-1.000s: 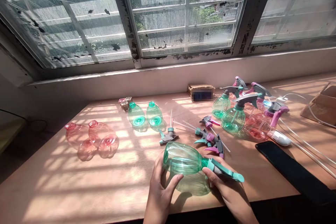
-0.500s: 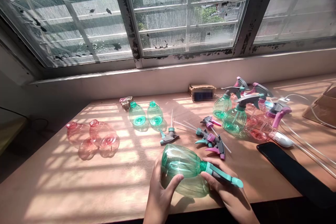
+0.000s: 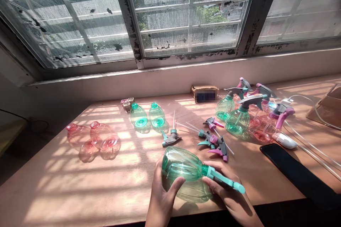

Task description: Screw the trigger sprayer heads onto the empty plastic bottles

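Close to the table's front edge, a clear green spray bottle (image 3: 182, 165) is held on its side, its neck pointing right. My left hand (image 3: 165, 191) is wrapped around the bottle's base end, thumb on the near side. At the neck, my right hand (image 3: 226, 188) grips the spray head (image 3: 225, 179), which has a teal collar and trigger; some of its fingers are hidden behind the head. Just beyond the bottle lies a loose grey and teal spray head (image 3: 171, 138). Several more spray heads (image 3: 214, 140), pink and teal, lie in a pile to its right.
Two open green bottles (image 3: 147, 117) stand farther back, and two pink bottles (image 3: 98, 138) are at the left. Several bottles with heads fitted (image 3: 238, 122) stand at the right. A black phone (image 3: 295, 172), a white mouse (image 3: 286, 140), cables and a small cardboard box (image 3: 195, 94) are also there.
The bottle and both hands have shifted very slightly left. Their grip looks the same, and the other things on the table have not moved.
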`<state>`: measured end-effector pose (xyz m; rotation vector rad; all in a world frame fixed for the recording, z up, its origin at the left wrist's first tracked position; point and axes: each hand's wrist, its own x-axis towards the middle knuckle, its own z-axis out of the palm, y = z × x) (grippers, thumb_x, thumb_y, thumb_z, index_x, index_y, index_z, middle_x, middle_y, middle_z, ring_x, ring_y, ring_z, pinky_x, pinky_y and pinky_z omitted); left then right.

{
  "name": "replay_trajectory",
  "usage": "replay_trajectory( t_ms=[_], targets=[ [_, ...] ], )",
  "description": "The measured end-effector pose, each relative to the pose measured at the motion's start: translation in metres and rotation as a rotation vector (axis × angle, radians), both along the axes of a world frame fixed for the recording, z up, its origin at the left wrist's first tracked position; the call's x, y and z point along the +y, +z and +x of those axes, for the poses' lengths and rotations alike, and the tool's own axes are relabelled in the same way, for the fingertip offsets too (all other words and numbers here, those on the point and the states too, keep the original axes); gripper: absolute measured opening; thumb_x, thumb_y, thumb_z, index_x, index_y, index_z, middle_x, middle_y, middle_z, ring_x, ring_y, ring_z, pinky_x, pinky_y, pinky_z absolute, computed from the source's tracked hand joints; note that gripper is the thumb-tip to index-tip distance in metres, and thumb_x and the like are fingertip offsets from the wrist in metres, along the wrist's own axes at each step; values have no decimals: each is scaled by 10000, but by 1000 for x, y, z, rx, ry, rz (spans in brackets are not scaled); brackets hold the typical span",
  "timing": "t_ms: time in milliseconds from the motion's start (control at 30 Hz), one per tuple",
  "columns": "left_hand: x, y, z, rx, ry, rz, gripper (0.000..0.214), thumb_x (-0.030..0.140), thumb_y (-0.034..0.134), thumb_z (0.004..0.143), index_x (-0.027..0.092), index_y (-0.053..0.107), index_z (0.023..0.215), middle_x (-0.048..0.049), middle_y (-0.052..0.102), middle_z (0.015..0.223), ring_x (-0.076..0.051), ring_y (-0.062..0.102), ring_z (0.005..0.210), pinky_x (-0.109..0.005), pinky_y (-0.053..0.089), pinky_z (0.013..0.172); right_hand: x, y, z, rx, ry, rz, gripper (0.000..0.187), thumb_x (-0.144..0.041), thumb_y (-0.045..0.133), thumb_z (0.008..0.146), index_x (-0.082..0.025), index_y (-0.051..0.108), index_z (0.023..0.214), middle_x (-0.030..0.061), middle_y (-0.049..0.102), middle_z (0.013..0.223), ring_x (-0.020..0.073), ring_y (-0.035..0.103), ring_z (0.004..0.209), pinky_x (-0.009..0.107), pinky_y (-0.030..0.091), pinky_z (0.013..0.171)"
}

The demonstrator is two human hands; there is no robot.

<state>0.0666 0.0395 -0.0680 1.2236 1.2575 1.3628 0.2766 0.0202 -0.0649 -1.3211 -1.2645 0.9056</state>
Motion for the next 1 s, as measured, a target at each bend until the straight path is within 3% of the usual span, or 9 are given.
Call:
replay_trajectory(
  t_ms=[100, 267, 400, 533, 667, 867, 1000],
  targets=[
    [2, -7, -1, -20, -22, -9, 752, 496, 814, 791, 230, 538, 1437, -135, 636, 1426, -362, 551, 1384, -446, 412, 1172, 0, 3, -5, 74, 45, -41, 309, -538, 768, 872, -295, 780, 1063, 13, 779, 927, 285, 715, 886, 311, 570, 795],
    [4, -19, -1, -37, 1, -30, 745, 421, 823, 774, 279, 545, 1450, -103, 589, 1491, -336, 508, 1431, -453, 407, 1194, -1, -8, -9, 174, -90, -134, 492, -606, 821, 787, -259, 790, 1134, 26, 785, 989, 314, 703, 989, 367, 544, 936],
    [3, -15, 0, 1, -3, 1, 740, 394, 846, 750, 268, 550, 1416, -102, 642, 1423, -336, 547, 1393, -460, 413, 1184, -1, -15, -6, 154, -81, -137, 499, -590, 812, 798, -236, 780, 1148, 33, 752, 910, 334, 694, 994, 403, 554, 936],
    [0, -2, 1, 25, -22, 15, 739, 464, 839, 767, 244, 530, 1402, -112, 674, 1377, -355, 535, 1396, -460, 456, 1127, -3, 0, -5, 107, 46, -86, 375, -579, 750, 864, -276, 765, 1085, 16, 729, 873, 289, 685, 862, 351, 583, 817],
    [-1, 2, 1, -5, -12, -1, 699, 489, 809, 803, 231, 523, 1385, -126, 668, 1389, -354, 567, 1364, -461, 462, 1113, -4, 10, -7, 78, 8, -38, 370, -576, 784, 830, -295, 771, 1070, 14, 735, 839, 279, 683, 774, 323, 599, 691],
    [3, -11, 2, -99, -33, -18, 748, 430, 831, 789, 270, 493, 1437, -110, 598, 1494, -331, 527, 1416, -463, 433, 1170, 0, -13, -4, 92, -12, -128, 457, -598, 777, 825, -266, 781, 1139, 4, 739, 813, 271, 687, 773, 356, 586, 798],
    [3, -12, 2, -91, -17, -12, 702, 407, 833, 776, 271, 537, 1398, -98, 629, 1461, -322, 536, 1412, -440, 440, 1172, 2, -22, -2, 100, -64, -162, 537, -598, 790, 805, -261, 769, 1223, 35, 773, 952, 302, 711, 820, 382, 588, 801]
  ],
)
